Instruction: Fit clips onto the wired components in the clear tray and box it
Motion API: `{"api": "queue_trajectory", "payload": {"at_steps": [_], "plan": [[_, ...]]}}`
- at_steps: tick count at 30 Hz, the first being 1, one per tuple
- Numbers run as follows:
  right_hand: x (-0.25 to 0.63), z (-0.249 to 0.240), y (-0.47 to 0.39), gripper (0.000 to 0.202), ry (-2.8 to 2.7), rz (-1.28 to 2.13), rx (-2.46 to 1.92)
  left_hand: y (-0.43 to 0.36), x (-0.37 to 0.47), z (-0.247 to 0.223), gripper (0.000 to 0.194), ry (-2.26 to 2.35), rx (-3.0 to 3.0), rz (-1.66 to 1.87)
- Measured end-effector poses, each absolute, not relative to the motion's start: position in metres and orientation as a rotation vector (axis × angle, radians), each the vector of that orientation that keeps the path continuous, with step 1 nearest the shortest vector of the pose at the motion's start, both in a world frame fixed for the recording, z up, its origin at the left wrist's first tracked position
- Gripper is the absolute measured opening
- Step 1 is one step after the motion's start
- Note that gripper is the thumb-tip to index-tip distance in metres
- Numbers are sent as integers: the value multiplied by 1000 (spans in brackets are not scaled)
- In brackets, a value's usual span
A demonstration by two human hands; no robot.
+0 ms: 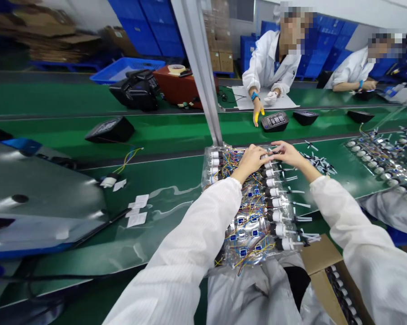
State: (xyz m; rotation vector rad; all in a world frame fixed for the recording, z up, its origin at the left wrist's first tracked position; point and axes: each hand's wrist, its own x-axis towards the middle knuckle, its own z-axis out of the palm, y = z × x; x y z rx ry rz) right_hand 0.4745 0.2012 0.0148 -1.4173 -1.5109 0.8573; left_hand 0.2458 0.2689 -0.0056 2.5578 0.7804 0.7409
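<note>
A clear plastic tray (206, 163) lies in front of me, partly over the table edge. It holds rows of white-and-black cylindrical parts (277, 216), small blue boards (255, 233) and thin coloured wires. My left hand (253, 159) is over the tray's far end, fingers bent and closed toward the right. Just beside it, my right hand (287, 153) has thumb and forefinger pinched together, the fingertips of both hands meeting. Whatever lies between them is too small to make out. White strips stick out from the cylinders along the tray's right side.
Loose black-and-white pieces (320, 163) lie right of the tray; another filled tray (376, 158) is farther right. Beyond, a belt (176, 131) carries black display units (274, 122). A metal post (203, 67) rises ahead. Two co-workers sit across. An open carton (321, 255) stands below right.
</note>
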Motion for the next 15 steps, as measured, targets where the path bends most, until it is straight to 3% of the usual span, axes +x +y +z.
{"api": "queue_trajectory", "payload": {"at_steps": [1, 7, 15], "plan": [[491, 21, 198, 59, -1490, 835, -1446, 268, 247, -5, 47, 782, 2561, 771], [549, 22, 169, 27, -1665, 376, -2040, 266, 254, 1, 51, 855, 2656, 663], [506, -10, 182, 2, -1805, 379, -1951, 267, 254, 8, 44, 902, 2715, 688]]}}
